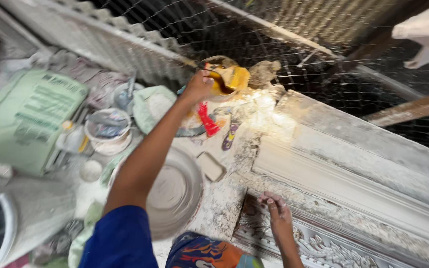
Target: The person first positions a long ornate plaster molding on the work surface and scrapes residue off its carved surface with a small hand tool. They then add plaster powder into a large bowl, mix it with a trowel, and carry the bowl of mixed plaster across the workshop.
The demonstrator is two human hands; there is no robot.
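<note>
My left hand (198,85) reaches far out and grips a yellow cup (230,78) at the back edge of the work surface, tilted toward me. My right hand (277,214) rests with its fingers spread on the near end of a long white plaster moulding (353,183), beside a carved floral strip (323,245). Below the left arm sits a round plaster-coated bowl (177,193).
A green sack (26,116) lies at the left. Small pots (107,130), a red tool (208,120), a sponge block (210,166) and a large pail (6,218) clutter the dusty surface. Wire mesh (323,44) and a corrugated sheet (120,44) stand behind.
</note>
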